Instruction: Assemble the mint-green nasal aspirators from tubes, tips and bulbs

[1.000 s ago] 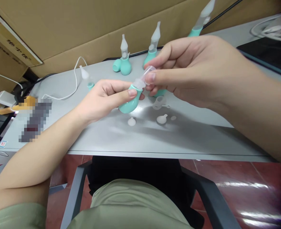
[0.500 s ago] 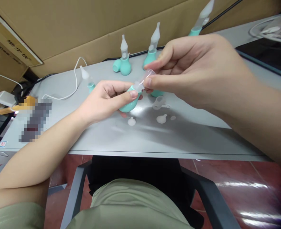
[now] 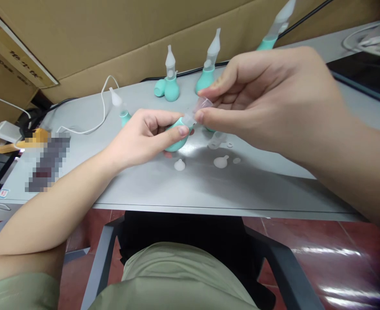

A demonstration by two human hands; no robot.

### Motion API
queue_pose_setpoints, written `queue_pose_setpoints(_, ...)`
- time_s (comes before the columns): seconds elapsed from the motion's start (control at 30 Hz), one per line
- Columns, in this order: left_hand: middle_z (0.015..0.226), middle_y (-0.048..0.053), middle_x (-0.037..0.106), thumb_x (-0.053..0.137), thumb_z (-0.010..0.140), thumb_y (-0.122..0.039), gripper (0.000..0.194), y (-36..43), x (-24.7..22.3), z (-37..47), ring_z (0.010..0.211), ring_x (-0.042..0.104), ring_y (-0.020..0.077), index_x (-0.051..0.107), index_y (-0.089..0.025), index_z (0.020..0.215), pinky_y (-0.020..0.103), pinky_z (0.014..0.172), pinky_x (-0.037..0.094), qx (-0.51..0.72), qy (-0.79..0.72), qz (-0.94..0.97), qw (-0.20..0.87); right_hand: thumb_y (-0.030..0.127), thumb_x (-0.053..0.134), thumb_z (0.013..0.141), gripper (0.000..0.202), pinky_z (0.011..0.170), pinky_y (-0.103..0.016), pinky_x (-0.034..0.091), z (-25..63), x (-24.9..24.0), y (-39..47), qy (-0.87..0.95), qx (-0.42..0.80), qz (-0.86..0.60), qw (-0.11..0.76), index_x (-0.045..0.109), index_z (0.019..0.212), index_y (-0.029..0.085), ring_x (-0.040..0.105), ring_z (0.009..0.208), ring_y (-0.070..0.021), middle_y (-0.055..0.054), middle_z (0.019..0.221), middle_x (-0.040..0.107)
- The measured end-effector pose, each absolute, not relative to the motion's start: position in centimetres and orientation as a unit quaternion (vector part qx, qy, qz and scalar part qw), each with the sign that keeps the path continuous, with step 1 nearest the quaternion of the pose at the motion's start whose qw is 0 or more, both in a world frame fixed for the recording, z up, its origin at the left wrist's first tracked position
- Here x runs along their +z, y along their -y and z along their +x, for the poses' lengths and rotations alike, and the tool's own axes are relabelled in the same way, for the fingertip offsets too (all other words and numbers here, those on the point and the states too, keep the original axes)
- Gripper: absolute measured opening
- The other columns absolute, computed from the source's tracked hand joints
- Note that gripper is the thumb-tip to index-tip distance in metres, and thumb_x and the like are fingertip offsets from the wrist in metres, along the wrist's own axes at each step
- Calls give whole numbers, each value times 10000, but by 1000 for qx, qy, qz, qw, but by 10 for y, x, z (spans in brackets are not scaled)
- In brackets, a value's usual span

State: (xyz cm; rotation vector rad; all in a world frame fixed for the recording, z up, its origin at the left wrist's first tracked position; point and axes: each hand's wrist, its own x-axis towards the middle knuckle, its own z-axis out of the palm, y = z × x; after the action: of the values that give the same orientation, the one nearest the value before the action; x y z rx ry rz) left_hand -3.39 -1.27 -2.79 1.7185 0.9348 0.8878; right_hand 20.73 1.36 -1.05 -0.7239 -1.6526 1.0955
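Note:
My left hand (image 3: pixel 147 133) is wrapped round a teal rubber bulb (image 3: pixel 177 142), tilted up to the right. A clear plastic neck (image 3: pixel 187 119) sticks out of its mouth. Between thumb and fingertips, my right hand (image 3: pixel 257 94) pinches a short clear tube (image 3: pixel 203 103) at the neck's upper end; whether the two touch, I cannot tell. On the desk below lie a small white cone-shaped piece (image 3: pixel 180 165), a flat white piece with a tab (image 3: pixel 221 162), a small disc (image 3: pixel 236 160) and a translucent ring-like part (image 3: pixel 216 140). My right fingers partly hide another teal bulb behind the tube.
Several teal nasal aspirators with white tips stand along the back, one of them (image 3: pixel 171 77) beside a loose teal bulb (image 3: pixel 159 88). A white cable (image 3: pixel 102 103) curls at the left. At the right lies a dark flat device (image 3: pixel 367 77). Cardboard (image 3: pixel 112 38) walls the rear.
The clear tube in my right fingers has tipped and shifted slightly right, and less of it shows. My left hand keeps its hold on the bulb. The whole view has shifted slightly.

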Motion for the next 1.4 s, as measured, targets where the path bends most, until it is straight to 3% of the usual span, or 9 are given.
queue_pose_setpoints(0.33, 831, 18, 723, 1057, 921, -743, 519, 13, -28, -38, 702, 687, 151, 876, -257, 899, 309, 618, 721, 359, -385, 700, 483, -50, 954, 856, 363, 674, -281, 516, 203, -6, -11, 671, 454, -319, 492, 750, 727, 222, 622, 748, -105, -6, 798, 707)
queue_pose_setpoints(0.67, 819, 23, 728, 1056, 912, -762, 575, 17, -25, -36, 702, 683, 131, 881, -216, 874, 241, 591, 676, 360, -392, 686, 497, 127, 1040, 857, 295, 707, -283, 614, 207, -14, -10, 688, 418, -329, 493, 776, 799, 246, 693, 807, -147, -6, 856, 760)
queue_pose_setpoints(0.87, 882, 19, 780, 1148, 876, -549, 415, 15, -20, -35, 718, 686, 104, 934, -198, 939, 187, 594, 641, 351, -386, 654, 548, 10, 919, 926, 294, 595, -236, 539, 205, -12, -18, 668, 491, -333, 449, 738, 855, 230, 769, 744, -135, 6, 801, 783)
queue_pose_setpoints(1.0, 899, 19, 790, 1149, 882, -458, 352, 15, -19, -37, 743, 698, 111, 922, -192, 927, 192, 599, 640, 352, -390, 661, 536, -23, 887, 906, 338, 638, -249, 572, 202, -15, -21, 667, 503, -315, 450, 681, 862, 241, 771, 735, -141, 31, 771, 750)
queue_pose_setpoints(1.17, 765, 13, 687, 1127, 895, -547, 516, 17, -20, -36, 698, 620, 112, 788, -177, 772, 235, 600, 632, 351, -417, 677, 494, -8, 867, 906, 301, 639, -267, 509, 204, -18, -22, 713, 463, -281, 446, 676, 878, 223, 654, 712, -103, 28, 841, 716)
queue_pose_setpoints(1.4, 744, 8, 634, 1081, 925, -664, 614, 22, -19, -31, 673, 587, 100, 739, -180, 764, 222, 577, 616, 362, -429, 683, 467, 163, 974, 908, 302, 740, -399, 584, 207, -22, -23, 733, 438, -276, 442, 687, 904, 257, 683, 792, -203, -36, 906, 742)
